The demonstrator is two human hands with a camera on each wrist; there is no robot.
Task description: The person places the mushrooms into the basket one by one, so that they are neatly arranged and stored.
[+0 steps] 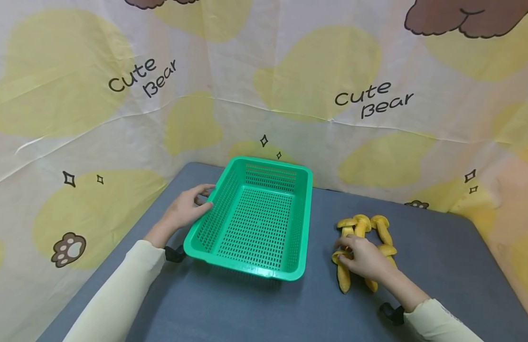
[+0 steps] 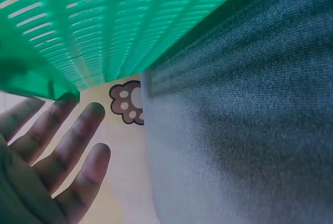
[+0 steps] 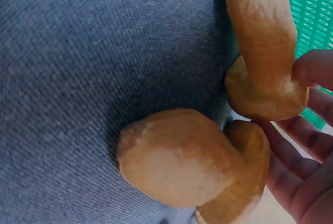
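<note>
A green plastic basket [image 1: 255, 223] with slotted sides stands at the table's middle. My left hand [image 1: 187, 206] is at its left rim, thumb and fingertips touching the edge. In the left wrist view, those fingers [image 2: 86, 125] are spread and only slightly bent beside the basket wall [image 2: 104, 31]. My right hand [image 1: 368, 256] pinches the cap of a yellow-brown mushroom [image 1: 343, 279], its thumb [image 3: 315, 68] where stem meets cap in the right wrist view. Another mushroom [image 3: 177, 156] lies close below it there. The right hand partly hides the group.
More mushrooms lie beyond and beside the right hand, among them one at the back [image 1: 362, 223], one at the back right [image 1: 381, 225] and one on the right [image 1: 388, 250]. A blue-grey cloth [image 1: 230, 308] covers the table. A patterned curtain [image 1: 289, 71] hangs behind it.
</note>
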